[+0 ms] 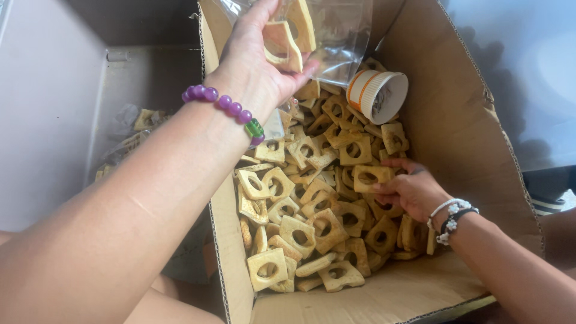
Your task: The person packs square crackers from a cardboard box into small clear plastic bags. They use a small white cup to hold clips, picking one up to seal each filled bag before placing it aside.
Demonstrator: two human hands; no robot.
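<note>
cardboard box (468, 120): large, brown, flaps standing open, corrugated edges showing; takes up most of the view and holds everything below but the tub.

grey tub (54, 108): beside the box on the left, plain walls, with a few more pale pieces and some crumpled clear film lying in its bottom.

toast pieces (300, 234): a loose heap filling the floor of the box; flat, pale golden, roughly square, each with a hole cut through the middle. they lie every way, overlapping, some on edge.

clear plastic bag (342, 36): held up over the far end of the heap, mouth toward the left hand, film wrinkled and shiny, two toast pieces visible inside near the top.

left hand (258, 60): raised above the box, palm turned away, fingers closed on the mouth of the bag, pinching the film together with a toast piece against the fingertips. a string of purple beads with one green bead (225, 108) sits at the wrist.

right hand (411, 189): low in the box on the right side of the heap, fingers curled around one toast piece (372, 177), which is lifted slightly off its neighbours and gripped at its edge. white and black flower-bead bracelets (451, 217) circle the wrist.

small cup (378, 95): white with an orange band, lying on its side on the heap at the far end, just below the bag, open mouth facing the camera, something dark inside that cannot be made out.
</note>
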